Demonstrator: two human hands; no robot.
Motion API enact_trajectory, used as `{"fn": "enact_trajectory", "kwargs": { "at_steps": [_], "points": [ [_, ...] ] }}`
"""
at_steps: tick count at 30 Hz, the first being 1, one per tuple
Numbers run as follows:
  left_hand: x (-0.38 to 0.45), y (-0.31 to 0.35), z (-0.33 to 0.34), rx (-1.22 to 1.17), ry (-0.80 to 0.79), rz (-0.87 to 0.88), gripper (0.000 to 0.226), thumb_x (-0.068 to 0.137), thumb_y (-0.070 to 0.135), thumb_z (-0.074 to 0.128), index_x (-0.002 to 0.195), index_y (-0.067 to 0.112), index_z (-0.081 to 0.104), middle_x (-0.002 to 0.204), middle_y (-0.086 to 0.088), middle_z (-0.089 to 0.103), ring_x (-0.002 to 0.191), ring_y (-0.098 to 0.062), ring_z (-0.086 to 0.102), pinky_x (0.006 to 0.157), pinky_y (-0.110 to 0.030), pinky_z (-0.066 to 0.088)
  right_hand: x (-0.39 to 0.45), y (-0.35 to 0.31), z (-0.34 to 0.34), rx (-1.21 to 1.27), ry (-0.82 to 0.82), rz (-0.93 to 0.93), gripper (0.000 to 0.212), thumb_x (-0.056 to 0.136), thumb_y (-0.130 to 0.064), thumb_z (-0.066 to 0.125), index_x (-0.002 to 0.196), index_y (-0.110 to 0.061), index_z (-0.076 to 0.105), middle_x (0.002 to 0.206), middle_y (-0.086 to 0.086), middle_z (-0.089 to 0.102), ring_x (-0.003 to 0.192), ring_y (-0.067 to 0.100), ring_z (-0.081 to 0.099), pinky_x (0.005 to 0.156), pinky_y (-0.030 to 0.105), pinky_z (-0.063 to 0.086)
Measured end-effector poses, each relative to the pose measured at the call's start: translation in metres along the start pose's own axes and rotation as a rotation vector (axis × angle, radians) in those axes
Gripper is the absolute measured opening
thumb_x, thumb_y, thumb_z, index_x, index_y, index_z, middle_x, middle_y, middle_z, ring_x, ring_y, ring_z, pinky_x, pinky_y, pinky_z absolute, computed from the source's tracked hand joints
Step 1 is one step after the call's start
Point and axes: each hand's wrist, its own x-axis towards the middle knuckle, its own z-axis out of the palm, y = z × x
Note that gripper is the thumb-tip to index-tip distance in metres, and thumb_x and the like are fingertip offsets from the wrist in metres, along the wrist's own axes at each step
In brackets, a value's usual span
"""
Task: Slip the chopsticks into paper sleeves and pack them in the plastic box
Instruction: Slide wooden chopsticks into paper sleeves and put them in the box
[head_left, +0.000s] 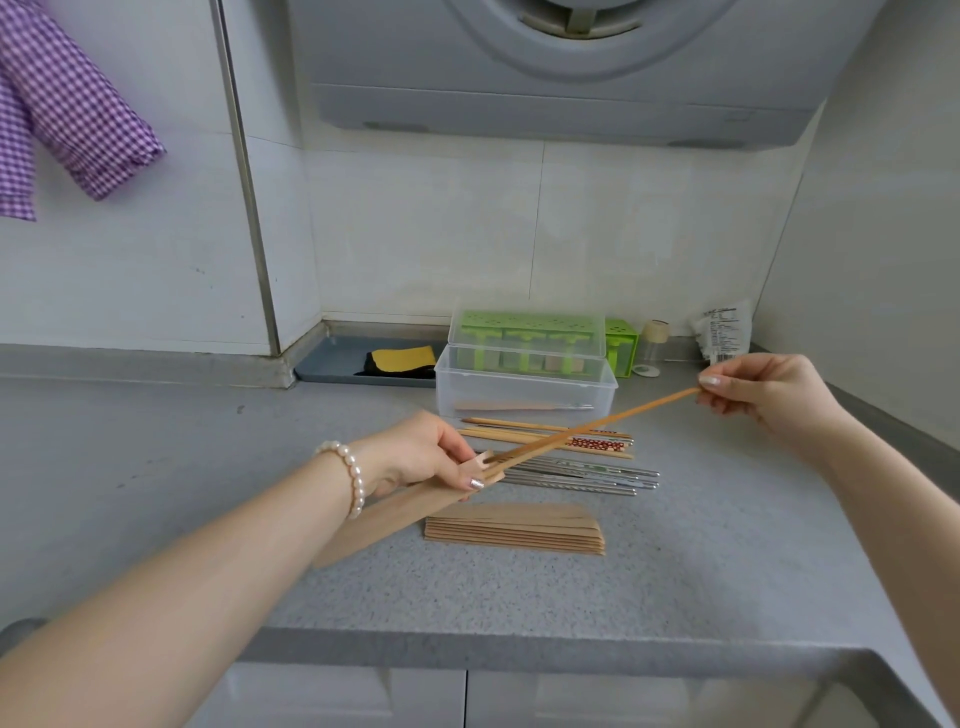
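Nearest to the camera, the front edge of the grey bench (519, 649) runs across the lower part of the head view, with white cabinet doors (467, 701) under it. Behind this edge a wide bare strip of bench surface lies before the first things.

Over the bench, the left hand (415, 457) holds a paper sleeve (395, 514) up in the air; its fingers (470, 480) are curled around the open end of the sleeve. The right hand (769, 395) pinches the top end of a wooden chopstick (597, 426) with curled fingers (714, 382). The tip of this chopstick is at the mouth of the sleeve, and the stick slopes up to the right.

Below the hands, a stack of paper sleeves (514, 530) lies flat on the bench. Just behind it lie metal chopsticks (587, 475), then wooden chopsticks (545, 434). The clear plastic box (524, 387) stands behind them with its lid up, near the back wall. To its left is a grey tray (337, 364) in the corner. Room is free on the left of the bench.
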Motion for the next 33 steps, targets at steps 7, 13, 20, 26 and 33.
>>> {"fn": "enact_trajectory", "kwargs": {
  "at_steps": [7,13,20,26,33],
  "points": [
    [-0.002,0.001,0.002,0.024,0.017,0.021,0.013,0.073,0.01,0.075,0.078,0.022,0.071,0.081,0.007,0.066,0.082,-0.01,0.058,0.069,-0.021,0.045,-0.002,-0.002,0.001,-0.063,-0.044,-0.014,0.012,0.081,0.006,0.06,0.072,0.0,0.064,0.05,-0.001,0.065,0.042,0.004,0.054,0.046,0.012,0.046],
    [-0.002,0.007,0.008,0.023,-0.014,0.061,0.012,0.074,0.01,0.075,0.076,0.022,0.071,0.077,0.007,0.066,0.08,-0.011,0.058,0.074,-0.025,0.048,0.0,-0.003,0.012,-0.085,-0.104,-0.013,0.012,0.081,0.003,0.062,0.071,-0.002,0.066,0.052,0.0,0.065,0.044,0.006,0.054,0.047,0.014,0.046],
    [0.0,0.013,0.013,-0.007,-0.004,0.078,0.012,0.073,0.009,0.075,0.074,0.021,0.072,0.077,0.005,0.068,0.082,-0.013,0.06,0.076,-0.029,0.052,-0.001,0.011,0.047,0.07,-0.138,0.046,0.018,0.082,0.003,0.06,0.092,-0.01,0.066,0.072,0.002,0.074,0.065,0.013,0.071,0.062,0.021,0.058],
    [0.0,0.01,0.013,-0.015,0.027,0.054,0.013,0.07,0.006,0.076,0.08,0.015,0.075,0.082,0.0,0.07,0.089,-0.019,0.063,0.084,-0.034,0.054,-0.009,0.017,0.074,0.166,-0.159,0.116,0.013,0.083,0.003,0.059,0.092,-0.005,0.065,0.08,0.004,0.074,0.068,0.017,0.072,0.069,0.028,0.059],
    [0.0,0.007,0.011,-0.07,0.049,0.035,0.013,0.07,0.005,0.077,0.08,0.013,0.075,0.083,-0.003,0.072,0.094,-0.023,0.064,0.084,-0.034,0.054,-0.014,0.023,0.093,0.212,-0.142,0.136,0.011,0.088,-0.005,0.057,0.097,-0.007,0.062,0.099,0.011,0.07,0.071,0.015,0.071,0.077,0.032,0.058]
  ]
}}
